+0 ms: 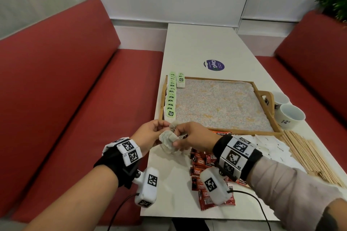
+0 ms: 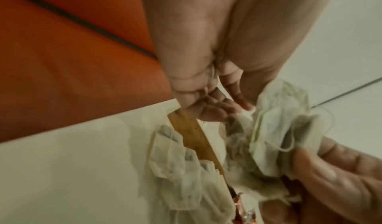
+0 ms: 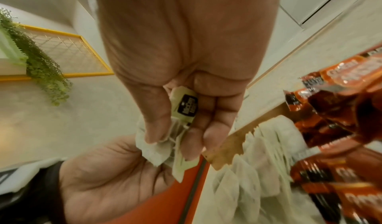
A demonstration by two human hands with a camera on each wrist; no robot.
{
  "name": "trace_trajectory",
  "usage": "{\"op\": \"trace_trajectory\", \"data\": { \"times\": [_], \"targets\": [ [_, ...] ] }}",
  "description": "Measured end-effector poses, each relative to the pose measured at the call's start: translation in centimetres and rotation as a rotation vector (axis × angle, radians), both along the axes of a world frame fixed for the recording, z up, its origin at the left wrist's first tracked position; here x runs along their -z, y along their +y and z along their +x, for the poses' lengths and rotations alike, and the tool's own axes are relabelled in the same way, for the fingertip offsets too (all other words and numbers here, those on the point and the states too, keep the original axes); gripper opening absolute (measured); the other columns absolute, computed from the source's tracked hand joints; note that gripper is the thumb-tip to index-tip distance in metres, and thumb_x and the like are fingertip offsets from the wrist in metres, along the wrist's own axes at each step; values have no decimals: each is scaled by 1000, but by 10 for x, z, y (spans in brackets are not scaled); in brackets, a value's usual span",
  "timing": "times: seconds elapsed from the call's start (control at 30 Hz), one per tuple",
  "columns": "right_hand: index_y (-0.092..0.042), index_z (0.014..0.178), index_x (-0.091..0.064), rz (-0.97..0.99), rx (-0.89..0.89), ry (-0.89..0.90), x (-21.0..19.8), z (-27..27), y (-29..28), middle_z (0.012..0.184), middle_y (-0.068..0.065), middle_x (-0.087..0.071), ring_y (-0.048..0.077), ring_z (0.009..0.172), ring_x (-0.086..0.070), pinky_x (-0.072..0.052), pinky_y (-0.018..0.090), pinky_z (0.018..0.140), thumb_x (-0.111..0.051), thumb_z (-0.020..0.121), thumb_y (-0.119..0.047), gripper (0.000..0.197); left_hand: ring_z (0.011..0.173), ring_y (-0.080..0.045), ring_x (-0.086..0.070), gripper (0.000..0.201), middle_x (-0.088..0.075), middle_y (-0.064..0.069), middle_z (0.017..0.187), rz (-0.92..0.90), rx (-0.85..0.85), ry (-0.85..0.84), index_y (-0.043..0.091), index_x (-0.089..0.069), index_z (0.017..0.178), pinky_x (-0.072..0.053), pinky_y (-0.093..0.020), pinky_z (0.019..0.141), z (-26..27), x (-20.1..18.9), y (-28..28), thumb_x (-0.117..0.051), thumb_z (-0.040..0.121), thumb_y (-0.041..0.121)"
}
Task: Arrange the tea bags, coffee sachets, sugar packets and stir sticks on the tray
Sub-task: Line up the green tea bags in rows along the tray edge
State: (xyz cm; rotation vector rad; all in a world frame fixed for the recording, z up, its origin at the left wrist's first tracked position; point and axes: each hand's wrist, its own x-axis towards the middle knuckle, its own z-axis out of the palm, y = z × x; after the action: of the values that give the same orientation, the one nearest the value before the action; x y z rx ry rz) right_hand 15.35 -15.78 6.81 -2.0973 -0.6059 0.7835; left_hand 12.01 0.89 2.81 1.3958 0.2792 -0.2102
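Coffee sachets (image 1: pixel 204 174) lower centre — partly hidden behind the right hand (image 1: pixel 193 137); stir sticks (image 1: pixel 308 155) cut off at the right edge.

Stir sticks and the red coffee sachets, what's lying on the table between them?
In the head view, white sugar packets lie scattered between the stir sticks and the coffee sachets, just in front of the tray.

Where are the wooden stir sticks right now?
In the head view the pale wooden stir sticks lie on the white table, off the wooden tray's near right corner, beside two white cups.
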Motion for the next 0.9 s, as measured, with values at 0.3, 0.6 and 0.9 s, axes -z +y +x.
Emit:
{"op": "trace_trajectory", "data": {
  "times": [0.3, 0.6, 0.9],
  "targets": [
    [-18, 82, -60, -57, 140, -475, -22, 7, 17, 85, -9, -59, 8, 81, -56, -39, 22, 72, -61, 88, -18, 7, 85, -28, -63, 82, -63, -14, 93, -540, 9, 140, 13, -50, 133, -55, -49, 70, 4, -11, -14, -15, 87, 72],
    [-13, 134, -47, -336, -214, -859, -20, 4, 27, 117, 9, -52, 29, 101, -54, -42, 36, 83, -50, 91, -13, 44, 79, -17, -57, 70, -58, -7, 101, -722, -168, 153, 12, -44, 141, -44, -31, 72, 25, -15, -23, -32, 92, 60],
    [-16, 124, -50, -299, -284, -843, -26, 8, 20, 131, 6, -42, 28, 105, -51, -47, 38, 84, -58, 79, -11, 47, 84, -18, -62, 46, -59, -6, 103, -803, -136, 152, 12, -56, 123, -55, -28, 68, 32, -9, -19, -46, 88, 41]
  ]
}}
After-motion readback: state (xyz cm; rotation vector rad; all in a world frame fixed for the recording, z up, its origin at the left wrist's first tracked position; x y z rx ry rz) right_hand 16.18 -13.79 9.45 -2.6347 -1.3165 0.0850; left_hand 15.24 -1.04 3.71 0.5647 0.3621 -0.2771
